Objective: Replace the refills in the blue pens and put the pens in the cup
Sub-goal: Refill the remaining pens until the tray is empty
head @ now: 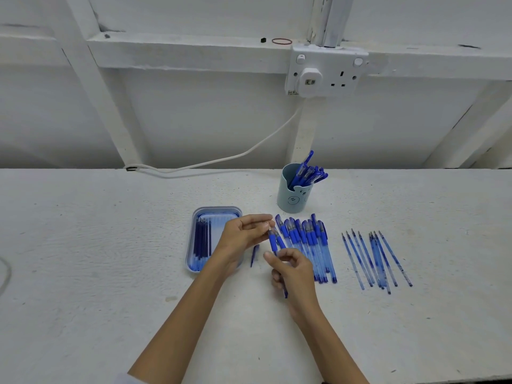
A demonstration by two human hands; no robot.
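Our left hand (241,236) has its fingers (257,217) pinched on the nose end of the pen (273,241), right above the blue rubber grip. Our right hand (296,273) has its fingers (288,253) curled round the clear barrel lower down, and the pen's tail pokes out under the palm. The pen hangs off the table (110,273), slanted between the two hands.

We read this as the nose being twisted, though off or on we cannot tell, and the fingers hide whether a refill sits inside. To do it well, we lock the barrel in the right hand and let only the left fingertips turn. We hold both parts in one straight line so the thread does not cross, and we work low over the table so a dropped piece does not travel far.

A small dark cap (254,254) lies just left of the pen. Past it is the tray (219,209), with fresh refills (202,239) lined along its left side, near enough for the left hand. Just right of our hands lies a row of loose pens (307,242), and well apart to the right is a fan of what look like spent refills (374,259). Behind the row stands the cup (293,198), already holding pens that lean right, so we drop ours in tail first.
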